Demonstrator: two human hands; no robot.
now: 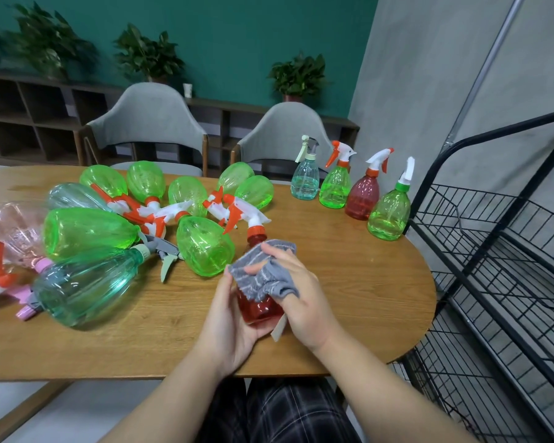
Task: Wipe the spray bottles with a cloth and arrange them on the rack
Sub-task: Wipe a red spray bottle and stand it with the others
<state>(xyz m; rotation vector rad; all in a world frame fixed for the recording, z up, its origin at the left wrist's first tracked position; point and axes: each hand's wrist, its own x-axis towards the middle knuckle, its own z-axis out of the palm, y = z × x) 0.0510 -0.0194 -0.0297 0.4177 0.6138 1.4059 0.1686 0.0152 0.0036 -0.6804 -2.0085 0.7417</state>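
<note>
Both hands grip one translucent red spray bottle (pixel 259 310), left hand (pixel 229 318) underneath, right hand (pixel 296 290) pressing a grey cloth (pixel 263 273).

Both forearms were bare up to the frame's edge, with no sleeve, watch or bracelet showing. The left hand (pixel 229 318) and right hand (pixel 301 295) wore no gloves or rings. Below the table edge, the lap was covered by dark trousers (pixel 285 410) in a plaid of thin pale lines
</note>
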